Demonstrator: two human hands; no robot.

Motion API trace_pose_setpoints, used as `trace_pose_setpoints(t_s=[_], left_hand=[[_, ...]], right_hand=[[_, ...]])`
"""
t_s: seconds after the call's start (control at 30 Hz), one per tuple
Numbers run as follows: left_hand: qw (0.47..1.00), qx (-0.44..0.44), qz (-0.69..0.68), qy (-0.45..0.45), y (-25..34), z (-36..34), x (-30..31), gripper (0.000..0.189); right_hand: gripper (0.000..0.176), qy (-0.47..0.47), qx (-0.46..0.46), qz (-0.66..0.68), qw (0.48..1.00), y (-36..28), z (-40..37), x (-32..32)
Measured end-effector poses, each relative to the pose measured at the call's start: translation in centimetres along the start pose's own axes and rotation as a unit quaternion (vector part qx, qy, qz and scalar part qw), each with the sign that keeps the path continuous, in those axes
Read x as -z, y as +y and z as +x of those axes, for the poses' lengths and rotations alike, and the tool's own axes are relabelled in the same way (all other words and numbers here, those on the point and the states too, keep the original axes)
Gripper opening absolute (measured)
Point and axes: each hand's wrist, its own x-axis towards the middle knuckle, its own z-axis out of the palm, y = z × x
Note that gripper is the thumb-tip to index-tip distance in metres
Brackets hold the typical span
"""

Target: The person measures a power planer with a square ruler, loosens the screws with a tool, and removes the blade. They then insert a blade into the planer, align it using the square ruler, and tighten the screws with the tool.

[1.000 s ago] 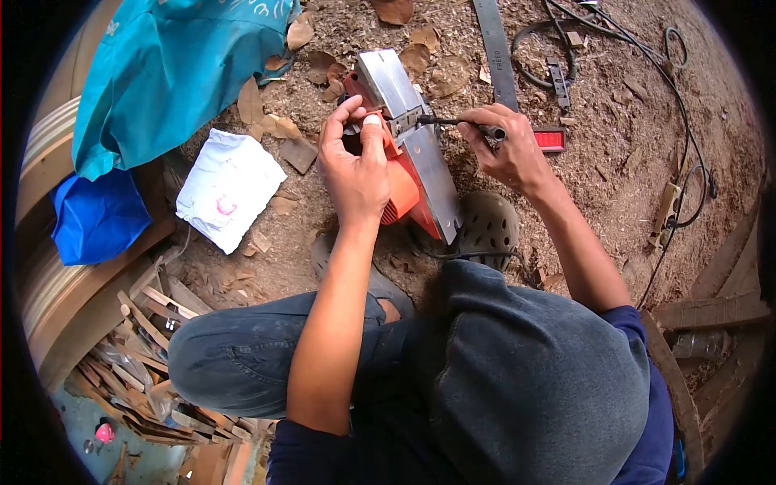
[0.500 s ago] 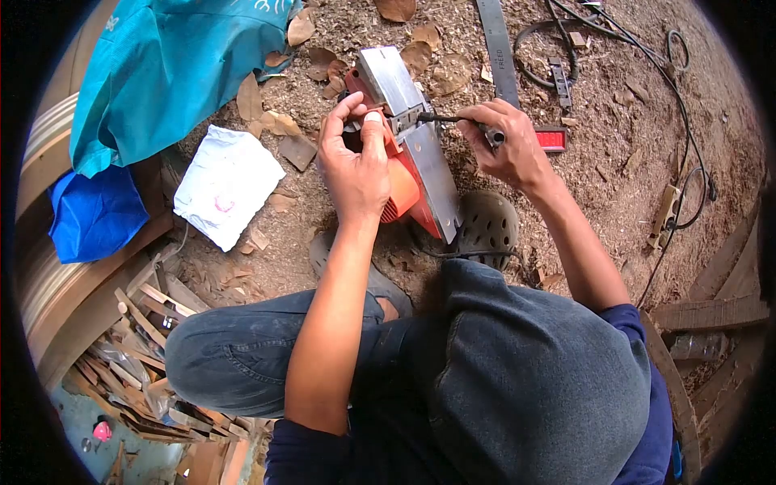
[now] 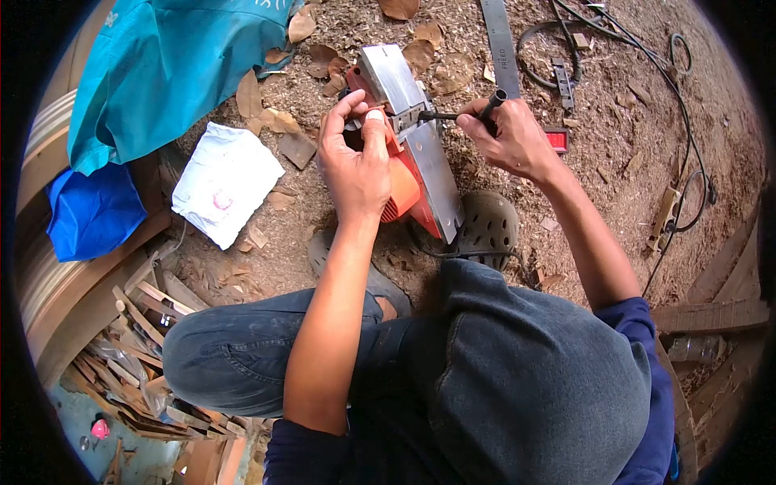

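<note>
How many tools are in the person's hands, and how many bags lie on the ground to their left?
Tools in hand: 2, planer in left hand, black wrench in right hand
Bags: 3, teal bag, blue bag, white bag
Total: 5

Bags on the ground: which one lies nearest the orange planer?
The white crumpled plastic bag on the sawdust; the teal cloth bag and blue bag lie farther left.
</note>
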Motion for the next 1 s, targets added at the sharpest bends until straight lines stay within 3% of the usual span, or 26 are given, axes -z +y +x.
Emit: trace_pose_setpoints(t_s=[0.23, 0.57, 0.67, 0.73, 0.83, 1.0], left_hand=[[0.999, -0.013, 0.04, 0.006, -0.2, -0.1, 0.1, 0.026], [0.998, -0.023, 0.047, 0.017, -1.2, -0.2, 0.1, 0.027], [0.999, -0.014, 0.027, 0.018, -1.5, -0.1, 0.1, 0.027], [0.998, -0.042, 0.047, 0.02, -1.7, 0.0, 0.1, 0.027], [0.998, -0.034, 0.04, 0.021, -1.5, 0.1, 0.1, 0.027], [1.0, -0.004, 0.008, -0.004, -0.6, -0.4, 0.0, 0.028]], right_hand=[[0.038, -0.047, -0.098, 0.08, 0.991, 1.1, 0.6, -0.9], [0.03, -0.092, -0.214, 0.246, 0.941, 0.1, 1.0, -1.1], [0.027, -0.098, -0.257, 0.31, 0.91, 0.1, 1.1, -1.2], [0.026, -0.114, -0.326, 0.392, 0.853, 0.2, 1.1, -1.1], [0.026, -0.117, -0.363, 0.448, 0.809, 0.5, 1.1, -1.6], [0.029, -0.092, -0.33, 0.346, 0.873, -1.3, 0.5, -0.7]])
